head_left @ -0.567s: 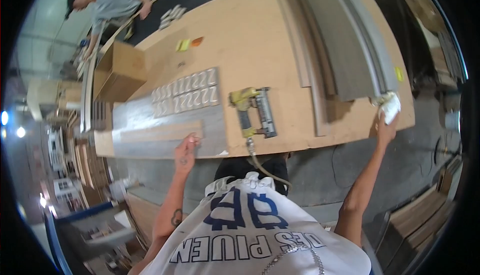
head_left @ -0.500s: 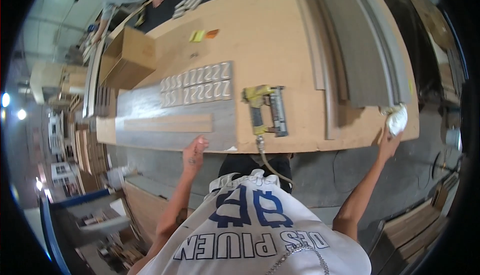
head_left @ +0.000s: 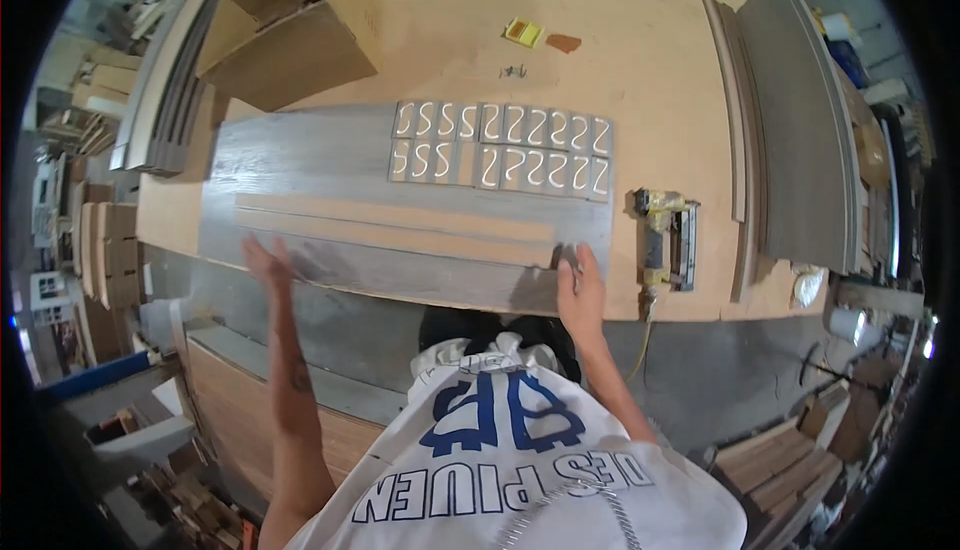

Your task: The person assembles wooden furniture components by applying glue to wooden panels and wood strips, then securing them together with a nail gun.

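A grey wood-grain panel (head_left: 330, 140) lies along the front of the workbench. Two long tan strips (head_left: 400, 225) rest on it, parallel to its front edge. Beyond their right part are two rows of small grey pieces (head_left: 500, 162) bearing white S-shaped beads, probably glue. My left hand (head_left: 268, 262), slightly blurred, is by the strips' left end with fingers apart and nothing in them. At the right end, my right hand (head_left: 582, 295) has its fingers stretched out, empty; whether it touches the panel I cannot tell. To its right lies a yellow and black nail gun (head_left: 662, 240) with a hose.
An open cardboard box (head_left: 300, 40) stands at the back left beside stacked boards (head_left: 170, 100). Long grey panels (head_left: 805, 140) lie at the right, with a white wrapped item (head_left: 808, 286) at their near end. A yellow packet (head_left: 523, 32) and orange piece (head_left: 564, 43) lie farther back.
My right hand has let go of the white item at the right corner and come over to the strips' right end. My left hand has moved left. The view has shifted.
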The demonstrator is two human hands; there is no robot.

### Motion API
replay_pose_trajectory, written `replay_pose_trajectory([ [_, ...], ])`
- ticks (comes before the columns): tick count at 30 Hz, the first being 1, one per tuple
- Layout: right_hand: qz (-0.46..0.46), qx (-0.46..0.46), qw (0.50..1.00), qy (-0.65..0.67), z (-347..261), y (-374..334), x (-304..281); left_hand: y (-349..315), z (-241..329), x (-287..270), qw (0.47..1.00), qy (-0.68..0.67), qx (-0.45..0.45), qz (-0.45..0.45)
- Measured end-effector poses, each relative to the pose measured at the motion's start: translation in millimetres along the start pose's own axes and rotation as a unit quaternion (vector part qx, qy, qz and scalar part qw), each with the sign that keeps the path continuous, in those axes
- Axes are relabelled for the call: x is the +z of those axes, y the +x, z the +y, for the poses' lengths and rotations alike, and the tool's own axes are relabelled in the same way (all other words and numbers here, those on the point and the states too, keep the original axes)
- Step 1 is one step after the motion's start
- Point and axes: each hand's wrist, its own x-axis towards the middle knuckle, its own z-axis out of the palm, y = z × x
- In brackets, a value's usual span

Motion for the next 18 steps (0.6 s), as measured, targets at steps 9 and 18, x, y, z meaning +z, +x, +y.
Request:
replay_pose_trajectory([
  [9,0.199,0.058,0.963,-0.173,-17.8,3.7,104.8,79.5,8.9,62.0,0.970,-0.108,-0.113,-0.186],
  [18,0.174,0.065,0.970,-0.155,6.9,6.1,54.5,64.0,20.8,26.7,0.975,-0.102,-0.085,-0.181],
])
